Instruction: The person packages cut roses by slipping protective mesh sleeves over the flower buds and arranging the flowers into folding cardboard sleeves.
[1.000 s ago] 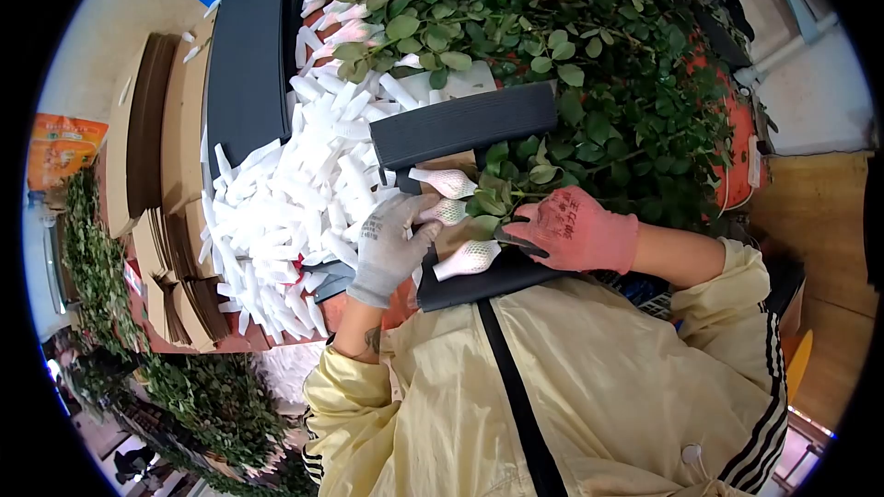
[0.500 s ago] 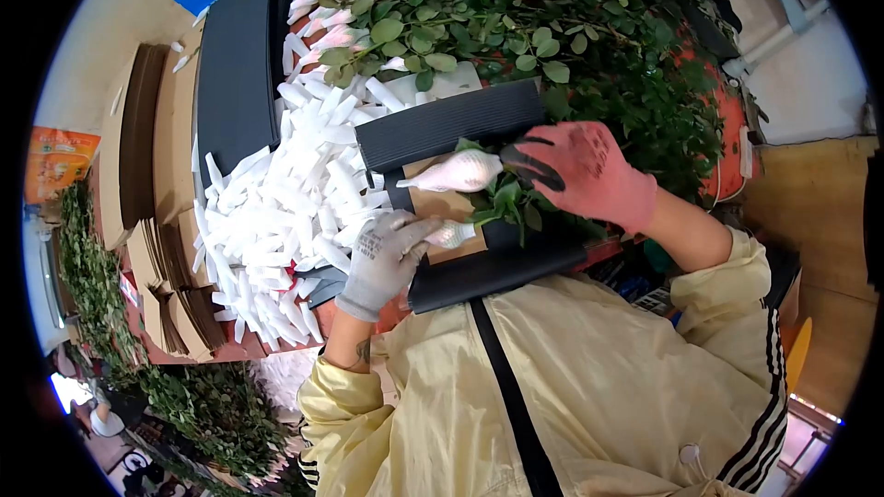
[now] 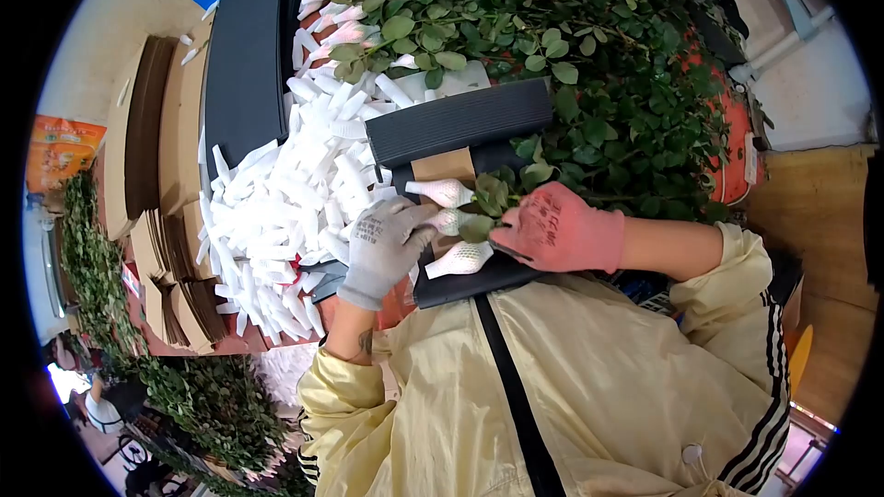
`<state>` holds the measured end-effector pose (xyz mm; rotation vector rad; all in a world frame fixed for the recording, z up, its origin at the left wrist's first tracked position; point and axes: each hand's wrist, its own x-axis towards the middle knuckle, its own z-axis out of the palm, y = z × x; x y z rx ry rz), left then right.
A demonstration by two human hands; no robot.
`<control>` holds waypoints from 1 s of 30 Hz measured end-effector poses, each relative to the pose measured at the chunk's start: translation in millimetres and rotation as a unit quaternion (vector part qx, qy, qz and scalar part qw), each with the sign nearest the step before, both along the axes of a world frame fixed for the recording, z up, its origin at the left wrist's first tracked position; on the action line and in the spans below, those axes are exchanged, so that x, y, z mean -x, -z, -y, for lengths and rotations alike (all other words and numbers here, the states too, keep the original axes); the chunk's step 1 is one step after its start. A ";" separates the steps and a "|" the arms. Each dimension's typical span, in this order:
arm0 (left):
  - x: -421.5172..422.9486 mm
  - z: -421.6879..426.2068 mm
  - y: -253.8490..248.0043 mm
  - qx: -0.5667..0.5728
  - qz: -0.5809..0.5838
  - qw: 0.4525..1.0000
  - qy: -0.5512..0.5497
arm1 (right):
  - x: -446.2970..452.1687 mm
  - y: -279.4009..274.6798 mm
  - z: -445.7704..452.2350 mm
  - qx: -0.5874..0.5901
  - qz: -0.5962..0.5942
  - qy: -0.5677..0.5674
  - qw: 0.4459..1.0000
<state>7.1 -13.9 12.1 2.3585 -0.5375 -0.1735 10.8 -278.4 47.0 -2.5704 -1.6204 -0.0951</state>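
Three roses in white foam net sleeves lie side by side on a brown cardboard piece and black corrugated sheet (image 3: 460, 290): an upper rose (image 3: 440, 191), a middle rose (image 3: 446, 221) and a lower rose (image 3: 460, 260). My left hand (image 3: 385, 247), in a grey-white glove, pinches the tip of the middle rose with thumb and fingers. My right hand (image 3: 557, 230), in a pink glove with dark fingers, is closed at the stem end of the lower rose; its grip is partly hidden. Rose leaves (image 3: 493, 193) stick up beside it.
A heap of white foam net sleeves (image 3: 295, 193) lies left of the roses. Leafy stems (image 3: 571, 28) cover the table's far side. Stacked black sheets (image 3: 244, 64) and folded cardboard (image 3: 180, 120) stand further left. A folded black corrugated flap (image 3: 460, 120) lies behind the roses.
My right hand has moved down toward my body, from above the upper rose to the lower one. Three sleeved roses now show instead of two. My left hand stays near the middle.
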 end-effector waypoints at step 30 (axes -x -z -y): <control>-45.7 -12.6 36.9 0.088 -0.284 0.938 -0.178 | -13.9 27.7 -29.7 -0.028 -0.041 -0.062 0.997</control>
